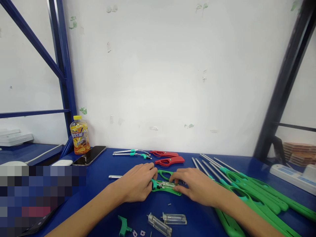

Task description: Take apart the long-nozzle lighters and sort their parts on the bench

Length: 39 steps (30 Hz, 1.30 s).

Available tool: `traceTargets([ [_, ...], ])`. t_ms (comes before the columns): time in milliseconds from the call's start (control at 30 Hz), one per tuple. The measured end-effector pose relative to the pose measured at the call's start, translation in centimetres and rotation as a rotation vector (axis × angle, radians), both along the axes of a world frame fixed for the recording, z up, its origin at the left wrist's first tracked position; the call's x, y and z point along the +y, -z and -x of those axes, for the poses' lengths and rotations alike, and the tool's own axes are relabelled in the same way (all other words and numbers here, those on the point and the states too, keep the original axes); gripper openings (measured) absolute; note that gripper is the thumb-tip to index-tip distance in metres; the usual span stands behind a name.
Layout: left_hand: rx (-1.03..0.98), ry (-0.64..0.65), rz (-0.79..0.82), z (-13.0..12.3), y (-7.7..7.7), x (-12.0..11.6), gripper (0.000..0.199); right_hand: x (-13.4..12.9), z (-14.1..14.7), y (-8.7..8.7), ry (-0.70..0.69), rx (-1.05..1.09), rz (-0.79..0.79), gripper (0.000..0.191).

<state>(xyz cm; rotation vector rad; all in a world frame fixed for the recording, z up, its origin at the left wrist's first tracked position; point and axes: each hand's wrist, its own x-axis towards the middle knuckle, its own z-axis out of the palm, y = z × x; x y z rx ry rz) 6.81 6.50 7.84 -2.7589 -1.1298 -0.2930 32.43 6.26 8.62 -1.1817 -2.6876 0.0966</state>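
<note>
My left hand [139, 181] is closed on the teal part and the near end of a metal rod [115, 177] that sticks out to its left. My right hand [191, 184] has thumb and fingers around the right end of a clear lighter tank [168, 185]. That tank lies in an open green handle shell [170, 191] between the hands. Behind it is another green handle piece [165, 173], partly hidden by my fingers. Nearer me lie two loose clear tanks [159, 224] [174, 219], a teal trigger [123, 226] and small pale pieces [142, 233].
Several green lighters [261, 194] with metal rods cover the right side. Red handle shells [170, 160] and rod assemblies [132, 154] lie at the back. A drink bottle [80, 136] and a phone [90, 155] stand and lie at back left; a power strip [293, 177] is far right.
</note>
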Motion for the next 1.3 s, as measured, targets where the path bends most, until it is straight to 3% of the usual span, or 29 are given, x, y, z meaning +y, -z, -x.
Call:
traceTargets([
  [1300, -0.008, -0.048, 0.002, -0.27, -0.35, -0.08, 0.018, 0.0, -0.05, 0.2, 0.004, -0.016, -0.019, 0.017],
])
